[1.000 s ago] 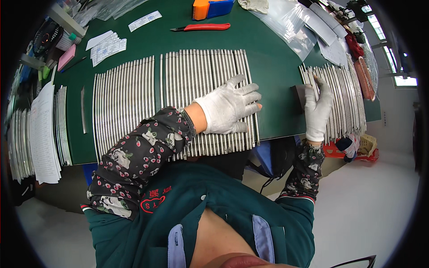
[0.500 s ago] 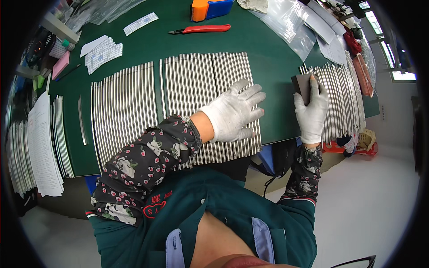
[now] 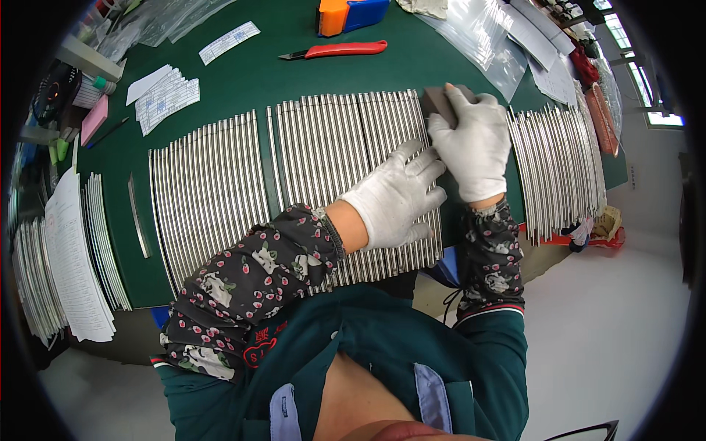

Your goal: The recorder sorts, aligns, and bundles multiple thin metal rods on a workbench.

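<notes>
A batch of slim silvery metal rods (image 3: 323, 140) lies side by side in the middle of the green table. My left hand (image 3: 397, 195), in a white glove, rests flat with fingers spread across the right part of this batch. My right hand (image 3: 474, 143), gloved too, grips a dark grey-brown block (image 3: 439, 104) by its sides. It holds the block at the far right corner of the middle batch, beside the last rods; whether the block touches them I cannot tell. The fingertips of both hands are close together.
More rods lie in a left batch (image 3: 209, 191) and a right batch (image 3: 555, 169). Beyond them are a red-handled knife (image 3: 346, 49), an orange-and-blue object (image 3: 353, 15), paper labels (image 3: 168, 99) and plastic bags (image 3: 478, 44). A single strip (image 3: 138, 217) lies at left near paper sheets (image 3: 77, 257).
My right hand has carried the block leftward from the right batch to the middle batch's far right corner. My left hand stays on the rods. The whole view has shifted slightly.
</notes>
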